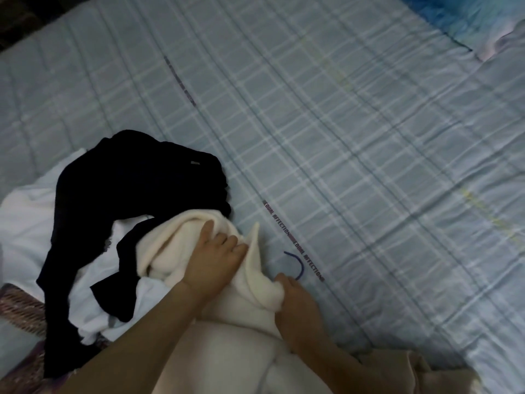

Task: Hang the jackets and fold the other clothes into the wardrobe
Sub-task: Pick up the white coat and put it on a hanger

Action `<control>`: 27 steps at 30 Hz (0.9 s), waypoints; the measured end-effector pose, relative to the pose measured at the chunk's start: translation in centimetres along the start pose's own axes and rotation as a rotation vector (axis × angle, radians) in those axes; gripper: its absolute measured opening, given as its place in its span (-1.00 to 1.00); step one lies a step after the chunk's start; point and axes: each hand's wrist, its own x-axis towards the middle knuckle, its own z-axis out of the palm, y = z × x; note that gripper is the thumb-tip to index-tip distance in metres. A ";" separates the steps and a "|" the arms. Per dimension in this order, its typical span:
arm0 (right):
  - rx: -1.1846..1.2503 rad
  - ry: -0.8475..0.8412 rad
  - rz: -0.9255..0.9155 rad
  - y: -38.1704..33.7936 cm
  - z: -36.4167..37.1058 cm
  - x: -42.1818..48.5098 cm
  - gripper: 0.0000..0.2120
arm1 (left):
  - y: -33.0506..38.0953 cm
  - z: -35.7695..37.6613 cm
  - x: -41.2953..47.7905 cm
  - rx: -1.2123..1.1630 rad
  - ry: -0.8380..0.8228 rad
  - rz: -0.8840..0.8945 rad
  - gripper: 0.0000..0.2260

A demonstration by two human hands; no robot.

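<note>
The bed (341, 137) has wide open room to the right of the clothes and beyond them: its pale blue checked cover lies flat and bare from the pile out to the far edge at the upper left, where dark floor or furniture shows. At the upper right corner a blue pillow (443, 15) lies on it. The clothes crowd the near left side. At the lower left frame edge is a woven basket (20, 302).

The cover is quilted, with thin printed lettering running diagonally across it. The light is dim.

The cream garment (167, 251) lies on the near edge of the bed, its long axis running from the person away and slightly left, its far end bunched against a black garment (136, 183) draped over a white garment (25, 223). The hands are apart, both clamped on the cream fabric: the left hand (213, 257) grips a raised fold near the far end, thumb stretched out; the right hand (295, 300) pinches the right-hand edge, fingers curled round it. Just beyond the right hand a thin blue hook (297, 264) curves on the cover.
</note>
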 end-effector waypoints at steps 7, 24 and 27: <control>0.029 0.264 -0.197 -3.0 -6.9 -1.0 -0.58 | -1.3 -5.7 -1.7 -0.101 0.193 -0.155 -0.84; -0.104 0.589 -0.708 -6.5 -16.3 -11.1 -0.71 | 4.8 -17.7 -12.3 -0.166 0.548 -0.389 -0.78; -0.107 0.373 -0.611 -4.2 -14.2 -12.1 -0.64 | 7.5 -16.0 -14.9 -0.205 0.497 -0.407 -0.84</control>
